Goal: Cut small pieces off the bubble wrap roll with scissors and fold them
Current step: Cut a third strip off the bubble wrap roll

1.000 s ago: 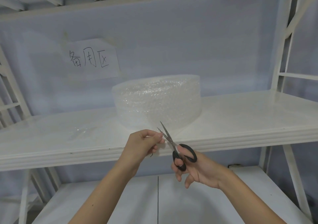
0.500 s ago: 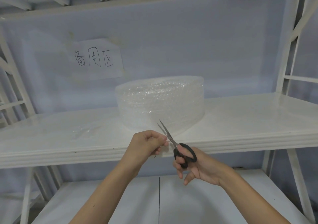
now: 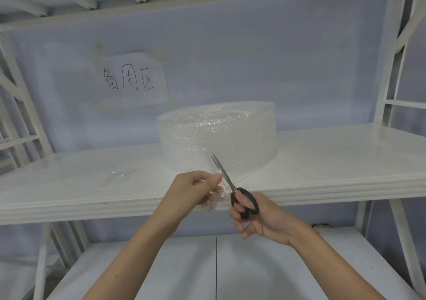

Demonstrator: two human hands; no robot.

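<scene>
On the middle white shelf: one bubble wrap roll, lying flat, centre. Just before it, one left hand pinching one loose wrap flap; one right hand, fingers through one pair of black-handled scissors, blades nearly closed. One handwritten paper sign on the wall behind.

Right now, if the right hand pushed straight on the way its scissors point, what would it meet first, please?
The right hand aims the scissors up and slightly left. First in that line is the bubble wrap strip pinched by the left hand, then the bubble wrap roll on the shelf; depth is hard to judge.
</scene>
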